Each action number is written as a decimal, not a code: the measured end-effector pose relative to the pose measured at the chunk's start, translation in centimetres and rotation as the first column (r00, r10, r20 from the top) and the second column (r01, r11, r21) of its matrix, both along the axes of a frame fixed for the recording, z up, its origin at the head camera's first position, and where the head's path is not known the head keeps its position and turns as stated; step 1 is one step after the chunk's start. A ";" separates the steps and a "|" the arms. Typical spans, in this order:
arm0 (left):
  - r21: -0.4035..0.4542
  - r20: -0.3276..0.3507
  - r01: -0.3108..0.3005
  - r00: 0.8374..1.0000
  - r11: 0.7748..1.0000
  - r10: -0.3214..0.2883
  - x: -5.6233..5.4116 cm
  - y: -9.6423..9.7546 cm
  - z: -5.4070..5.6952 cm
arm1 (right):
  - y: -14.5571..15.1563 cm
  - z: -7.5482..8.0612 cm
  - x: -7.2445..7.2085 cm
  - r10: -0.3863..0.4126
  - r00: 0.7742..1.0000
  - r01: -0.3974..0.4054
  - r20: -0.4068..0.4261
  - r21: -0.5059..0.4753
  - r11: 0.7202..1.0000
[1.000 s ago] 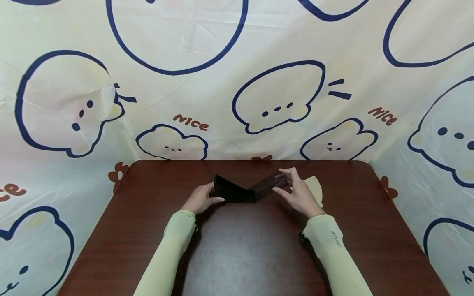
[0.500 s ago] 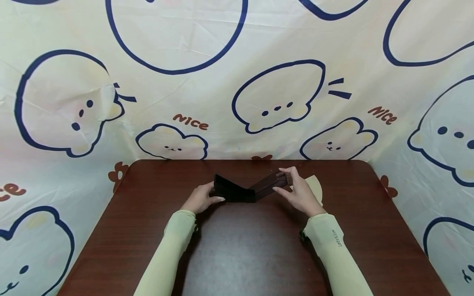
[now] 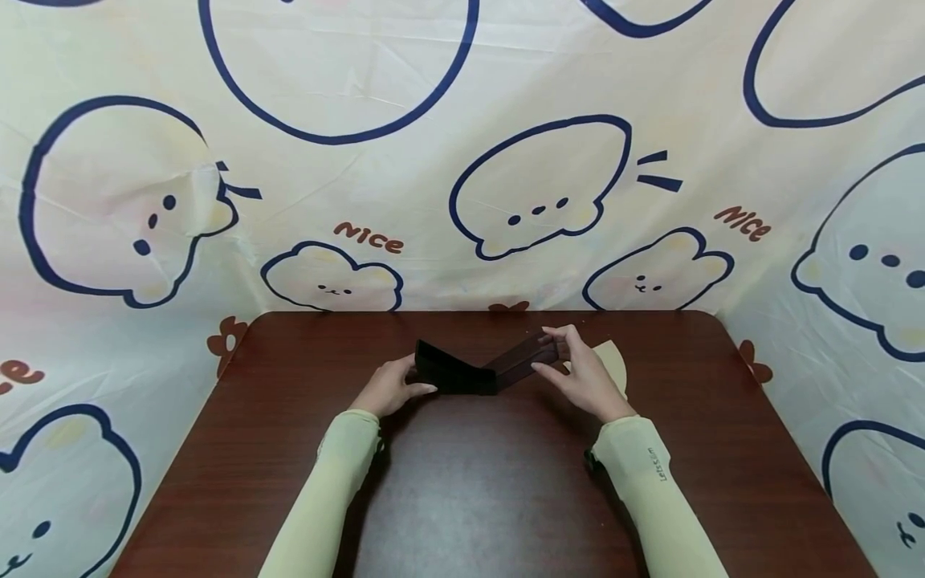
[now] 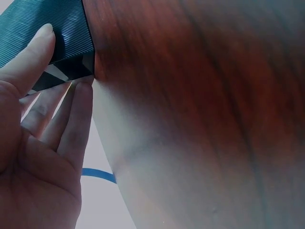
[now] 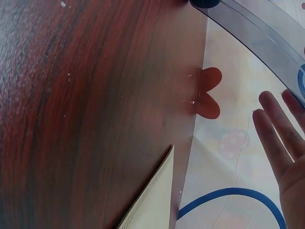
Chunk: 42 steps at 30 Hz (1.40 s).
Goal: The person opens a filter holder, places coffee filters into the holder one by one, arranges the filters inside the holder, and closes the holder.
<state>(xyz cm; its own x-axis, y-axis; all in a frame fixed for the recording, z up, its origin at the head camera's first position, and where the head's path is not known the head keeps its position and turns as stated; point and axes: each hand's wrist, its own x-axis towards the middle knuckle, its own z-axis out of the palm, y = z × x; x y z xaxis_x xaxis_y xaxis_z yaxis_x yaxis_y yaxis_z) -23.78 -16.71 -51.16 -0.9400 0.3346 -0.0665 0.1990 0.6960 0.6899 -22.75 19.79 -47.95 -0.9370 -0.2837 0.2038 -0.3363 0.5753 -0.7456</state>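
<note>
A black box (image 3: 451,373) with a see-through smoky lid (image 3: 516,361) stands opened out in a wide V in the head view. My left hand (image 3: 386,388) grips the box's left end. In the left wrist view its thumb lies on the ribbed black face (image 4: 71,28), with the fingers under the edge. My right hand (image 3: 584,377) pinches the lid's raised right end between thumb and fingers. The right wrist view catches the clear lid (image 5: 257,36) at top right, fingertips near its edge. A cream paper coffee filter (image 3: 610,365) lies behind the right hand, partly hidden by it.
The brown wooden table (image 3: 462,490) has its back edge just beyond the box. Behind and at both sides hangs a cream cloth (image 3: 426,185) with blue cartoon outlines. The filter's crimped seam (image 5: 147,193) shows in the right wrist view.
Both hands keep their hold on the box and lid, with no visible movement. The head view has shifted very slightly.
</note>
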 end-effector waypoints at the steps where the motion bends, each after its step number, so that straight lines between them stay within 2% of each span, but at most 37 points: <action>1: 0.000 0.001 -0.001 1.000 1.000 0.001 0.0 0.0 0.0 | 0.0 0.0 0.0 0.000 1.000 0.000 0.000 -0.005 1.000; 10: -0.009 0.029 -0.014 0.999 1.000 0.014 0.0 0.0 0.1 | 0.6 0.2 0.1 0.006 0.999 0.000 0.042 -0.132 0.991; 15: -0.009 0.025 -0.009 1.000 1.000 0.009 0.0 -0.1 0.0 | 1.4 0.4 -0.3 0.027 1.000 -0.027 -0.002 -0.167 0.986; 17: -0.015 0.022 -0.004 1.000 1.000 0.005 0.0 -0.2 0.0 | 1.7 0.5 -0.5 0.002 1.000 -0.004 -0.013 -0.150 0.989; 22: -0.014 0.016 -0.007 1.000 1.000 0.007 0.1 -0.3 0.2 | 3.1 0.2 -1.2 -0.131 0.991 0.132 0.015 -0.086 0.987; 26: -0.010 0.021 -0.005 1.000 1.000 0.006 0.0 -0.1 0.3 | 4.9 -0.5 -1.9 -0.250 0.967 0.252 0.053 -0.047 0.966; 32: -0.012 0.019 -0.012 1.000 1.000 0.012 0.0 0.1 0.4 | 7.0 -1.2 -2.6 -0.399 0.909 0.398 0.119 0.029 0.917; 36: -0.013 0.012 -0.012 1.000 1.000 0.012 0.0 0.0 0.3 | 7.7 -1.5 -3.0 -0.442 0.881 0.431 0.170 0.100 0.897; 42: -0.017 0.008 -0.007 1.000 1.000 0.007 0.1 0.1 0.2 | 8.7 -2.6 -3.5 -0.454 0.851 0.421 0.265 0.173 0.890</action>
